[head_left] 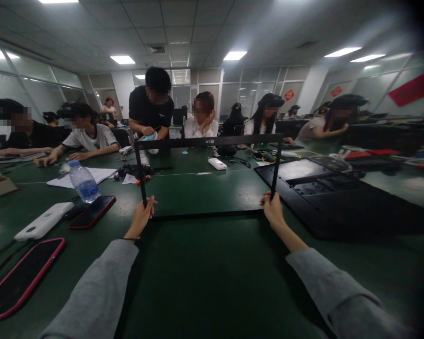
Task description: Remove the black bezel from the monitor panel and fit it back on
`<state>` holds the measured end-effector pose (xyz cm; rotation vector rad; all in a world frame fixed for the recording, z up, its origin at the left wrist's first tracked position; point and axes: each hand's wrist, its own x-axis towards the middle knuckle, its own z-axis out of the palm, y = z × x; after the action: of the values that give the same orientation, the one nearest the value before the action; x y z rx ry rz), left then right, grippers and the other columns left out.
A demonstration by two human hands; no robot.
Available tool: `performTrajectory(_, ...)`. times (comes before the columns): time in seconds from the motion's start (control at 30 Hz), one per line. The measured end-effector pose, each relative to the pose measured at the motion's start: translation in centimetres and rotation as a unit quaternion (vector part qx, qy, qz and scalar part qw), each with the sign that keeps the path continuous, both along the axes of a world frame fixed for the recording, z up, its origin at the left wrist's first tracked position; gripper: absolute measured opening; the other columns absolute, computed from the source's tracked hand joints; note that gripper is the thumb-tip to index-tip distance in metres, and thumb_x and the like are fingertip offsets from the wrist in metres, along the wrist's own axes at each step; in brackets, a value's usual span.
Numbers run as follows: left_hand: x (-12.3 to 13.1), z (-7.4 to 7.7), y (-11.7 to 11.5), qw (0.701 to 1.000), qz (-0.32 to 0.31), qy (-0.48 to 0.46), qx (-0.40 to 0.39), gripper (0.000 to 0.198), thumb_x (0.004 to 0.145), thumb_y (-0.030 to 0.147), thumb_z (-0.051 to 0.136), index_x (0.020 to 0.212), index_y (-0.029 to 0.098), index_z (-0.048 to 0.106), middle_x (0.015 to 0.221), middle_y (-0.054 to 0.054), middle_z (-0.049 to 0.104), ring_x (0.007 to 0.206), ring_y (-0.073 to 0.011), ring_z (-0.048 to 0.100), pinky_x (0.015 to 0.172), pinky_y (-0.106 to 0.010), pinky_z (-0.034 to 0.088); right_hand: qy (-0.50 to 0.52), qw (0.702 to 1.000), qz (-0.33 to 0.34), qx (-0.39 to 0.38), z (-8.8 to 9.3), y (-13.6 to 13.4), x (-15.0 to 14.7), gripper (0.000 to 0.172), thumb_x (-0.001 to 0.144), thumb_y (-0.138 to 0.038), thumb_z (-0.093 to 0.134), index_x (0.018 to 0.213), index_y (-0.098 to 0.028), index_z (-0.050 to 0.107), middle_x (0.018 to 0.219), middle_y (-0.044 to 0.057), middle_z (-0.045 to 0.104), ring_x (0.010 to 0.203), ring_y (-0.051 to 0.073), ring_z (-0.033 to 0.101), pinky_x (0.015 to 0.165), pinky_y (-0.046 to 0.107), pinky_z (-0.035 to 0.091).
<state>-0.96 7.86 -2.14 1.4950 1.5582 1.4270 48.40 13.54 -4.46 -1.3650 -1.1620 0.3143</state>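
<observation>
A thin black rectangular monitor bezel [183, 142] with an LG logo stands raised over the green table, its middle an opening through which the tabletop shows. My left hand [142, 217] is closed around the lower part of its left side. On the opposite side, my right hand [273, 209] grips the lower right part. The logo reads upside down or mirrored on the long far bar. Just right of my right hand lies a large black monitor panel [353, 207] on the table.
To the left are a water bottle [83, 181], a white power bank [44, 221], a red-edged phone [93, 212] and another phone [24, 278] nearer me. A white device [217, 164] lies beyond the bezel. Several people sit around the green table [212, 282]; one stands opposite.
</observation>
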Motion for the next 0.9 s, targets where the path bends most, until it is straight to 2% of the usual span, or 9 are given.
performTrajectory(0.1,-0.1,0.2,-0.3,0.998,0.055,0.004,0.035,0.054,0.086,0.072,0.046,0.086,0.020,0.062,0.054,0.005,0.047,0.041,-0.0116,0.044,0.043,-0.026,0.034,-0.016,1.000,-0.002,0.021,0.3,-0.4,-0.6,0.040,0.085,-0.061,0.046,0.097,-0.024,0.048,0.068,-0.002,0.056,0.062,0.018,0.059,0.066,0.037,0.048)
performTrajectory(0.17,-0.4,0.3,-0.4,0.997,0.068,0.005,0.044,0.054,0.087,0.071,0.045,0.086,0.020,0.062,0.054,0.005,0.047,0.041,-0.0116,0.044,0.043,-0.025,0.033,-0.021,1.000,0.012,0.017,0.4,-0.6,-1.1,0.040,0.086,-0.061,0.046,0.098,-0.023,0.047,0.068,-0.001,0.056,0.062,0.018,0.059,0.065,0.037,0.048)
performTrajectory(0.3,-0.9,0.2,-0.5,0.998,0.054,0.011,0.028,0.057,0.086,0.072,0.044,0.084,0.019,0.063,0.054,0.004,0.048,0.042,-0.0111,0.044,0.043,-0.024,0.034,-0.015,0.999,0.037,-0.009,0.3,-0.5,-1.6,0.042,0.084,-0.063,0.047,0.097,-0.024,0.046,0.068,-0.001,0.057,0.061,0.018,0.059,0.063,0.036,0.047)
performTrajectory(0.43,-0.6,0.1,-0.5,0.996,0.076,0.004,0.037,0.059,0.086,0.074,0.043,0.086,0.019,0.063,0.054,0.005,0.047,0.041,-0.0105,0.042,0.042,-0.024,0.032,-0.005,1.000,0.012,0.011,0.7,-0.6,-1.7,0.038,0.085,-0.061,0.046,0.094,-0.023,0.047,0.067,-0.002,0.055,0.060,0.017,0.057,0.063,0.035,0.047)
performTrajectory(0.6,-0.1,0.1,-0.6,0.998,0.059,0.008,0.028,0.058,0.085,0.074,0.045,0.085,0.019,0.062,0.055,0.005,0.049,0.041,-0.0105,0.044,0.044,-0.024,0.035,-0.008,1.000,-0.009,0.001,1.4,-1.1,-1.8,0.032,0.086,-0.054,0.046,0.094,-0.023,0.047,0.068,-0.001,0.056,0.061,0.017,0.058,0.064,0.034,0.048)
performTrajectory(0.9,-0.2,0.1,-0.6,0.998,0.055,0.014,0.021,0.059,0.085,0.074,0.044,0.087,0.018,0.062,0.055,0.005,0.050,0.040,-0.0098,0.045,0.043,-0.024,0.034,0.004,1.000,0.006,-0.025,0.4,-0.5,-1.2,0.034,0.085,-0.054,0.047,0.097,-0.022,0.050,0.070,0.000,0.057,0.062,0.017,0.059,0.064,0.034,0.048)
